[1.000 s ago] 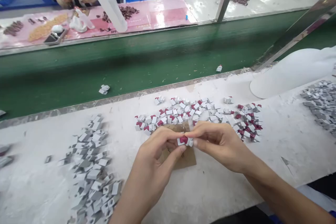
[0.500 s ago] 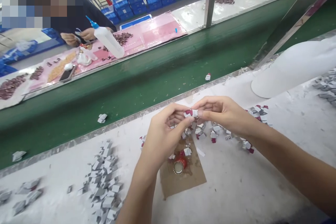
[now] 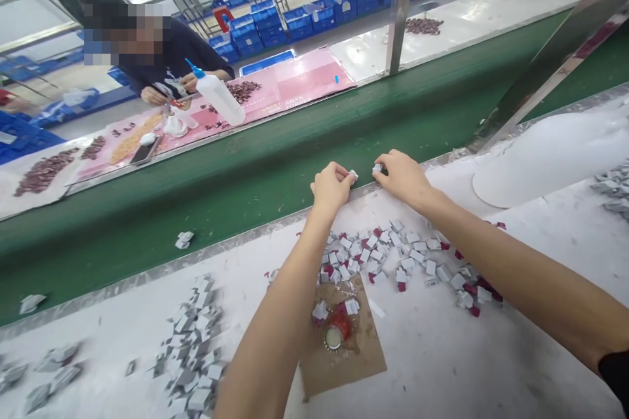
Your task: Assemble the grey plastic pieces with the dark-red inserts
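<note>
My L hand [image 3: 331,186] pinches a white bit [image 3: 353,175]; my R hand [image 3: 403,177] grips a grey bit [image 3: 377,168], just right of it, w/ a gap btwn. Both at near edge of smooth green belt [image 3: 255,190], beyond the pile [image 3: 368,255]: blocky, plastic-looking, white & dk red. Long axes: can't tell.

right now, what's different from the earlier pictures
The left hand and right hand moved forward from around the cardboard to the near edge of the green strip and drew apart. They no longer share one maroon-and-white piece: the left pinches a small pale piece; the right's fingers are at another pale piece, grip unclear. The cardboard, crimped cap and grey pile stayed put.
</note>
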The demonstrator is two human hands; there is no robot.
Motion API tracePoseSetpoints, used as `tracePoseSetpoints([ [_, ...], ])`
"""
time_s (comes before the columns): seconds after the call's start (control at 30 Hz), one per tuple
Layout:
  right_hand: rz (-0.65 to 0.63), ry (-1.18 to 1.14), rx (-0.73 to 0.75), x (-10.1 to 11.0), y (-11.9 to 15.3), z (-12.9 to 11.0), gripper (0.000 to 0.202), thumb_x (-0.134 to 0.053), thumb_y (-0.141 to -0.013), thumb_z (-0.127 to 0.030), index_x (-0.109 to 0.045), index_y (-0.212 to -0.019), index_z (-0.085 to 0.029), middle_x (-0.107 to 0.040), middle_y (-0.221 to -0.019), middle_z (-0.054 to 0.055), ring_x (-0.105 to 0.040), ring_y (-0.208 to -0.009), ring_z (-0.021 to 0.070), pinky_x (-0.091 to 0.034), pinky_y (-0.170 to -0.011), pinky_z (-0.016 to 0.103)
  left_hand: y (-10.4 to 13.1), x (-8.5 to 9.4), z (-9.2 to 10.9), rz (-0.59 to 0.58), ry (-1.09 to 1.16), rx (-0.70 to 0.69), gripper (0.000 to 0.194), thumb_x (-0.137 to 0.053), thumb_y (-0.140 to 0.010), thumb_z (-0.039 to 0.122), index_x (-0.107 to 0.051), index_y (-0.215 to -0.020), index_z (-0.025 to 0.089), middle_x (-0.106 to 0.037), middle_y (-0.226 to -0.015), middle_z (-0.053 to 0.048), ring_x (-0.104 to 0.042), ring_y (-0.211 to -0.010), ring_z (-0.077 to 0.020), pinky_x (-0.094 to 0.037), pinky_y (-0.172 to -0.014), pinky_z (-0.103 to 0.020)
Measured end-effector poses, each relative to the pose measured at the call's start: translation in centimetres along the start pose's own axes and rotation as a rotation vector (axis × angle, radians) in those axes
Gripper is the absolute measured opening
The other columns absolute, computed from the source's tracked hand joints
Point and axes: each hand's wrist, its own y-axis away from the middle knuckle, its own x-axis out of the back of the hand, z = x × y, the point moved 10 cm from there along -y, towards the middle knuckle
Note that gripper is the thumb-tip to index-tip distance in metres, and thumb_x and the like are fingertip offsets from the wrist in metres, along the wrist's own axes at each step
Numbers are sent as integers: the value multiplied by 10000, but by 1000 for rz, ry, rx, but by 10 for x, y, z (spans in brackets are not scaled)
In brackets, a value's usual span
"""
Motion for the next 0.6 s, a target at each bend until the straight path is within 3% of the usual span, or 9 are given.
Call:
tracePoseSetpoints([
  [0.1,-8,-94,40,4,13,-10,267,-742,-966,-181,-881,-1194,-202,-806,-1232,156,-798,-983,290,-616,-945,426,9,9,2,50,-104,-11,186,-833,-990,186,-669,-920,238,-816,-1219,-151,-629,-1382,-400,-439,-1189,-557],
  [0.2,-65,-228,61,17,45,-17,323,-715,-976,-218,-875,-1255,-204,-855,-1123,130,-801,-790,242,-625,-757,381,34,26,-2,81,-152,-20,126,-792,-1025,192,-706,-1109,229,-775,-1339,-188,-607,-1397,-411,-428,-1195,-556],
  [0.3,-180,-401,-41,26,90,-6,351,-747,-982,-348,-902,-1277,-235,-847,-801,73,-571,-431,174,-413,-425,334,88,46,-10,97,-156,-66,186,-756,-1054,208,-699,-1231,230,-763,-1362,-159,-624,-1353,-368,-455,-1177,-501],
  [0.37,-236,-434,-42,30,123,1,350,-779,-989,-464,-936,-1253,-294,-832,-734,65,-524,-376,175,-349,-352,333,138,58,-23,110,-151,-92,142,-741,-1062,213,-703,-1197,240,-768,-1328,-121,-635,-1318,-338,-478,-1162,-471],
  [0.43,-235,-443,27,33,156,4,322,-779,-1009,-571,-970,-1151,-354,-845,-754,97,-703,-490,263,-464,-368,365,191,69,-47,140,-151,-79,28,-694,-1085,218,-703,-1074,242,-777,-1213,-105,-654,-1245,-333,-502,-1123,-486],
  [0.47,-224,-441,48,32,172,7,330,-786,-1005,-620,-973,-1133,-381,-865,-796,107,-788,-589,310,-554,-416,386,217,78,-61,189,-167,-81,60,-665,-1097,227,-710,-1062,247,-776,-1184,-100,-658,-1207,-337,-513,-1089,-498],
  [0.53,-169,-427,56,28,202,17,372,-821,-957,-694,-962,-1150,-409,-919,-949,103,-884,-774,369,-693,-546,417,263,104,-97,356,-270,-17,98,-643,-1104,259,-740,-1121,254,-763,-1169,-115,-647,-1194,-368,-514,-1058,-539],
  [0.6,-116,-399,42,22,226,26,427,-854,-904,-730,-950,-1143,-389,-939,-1056,88,-909,-829,377,-749,-622,423,296,133,-136,524,-416,113,179,-644,-1098,305,-754,-1223,238,-746,-1213,-156,-624,-1212,-417,-504,-1055,-593],
])
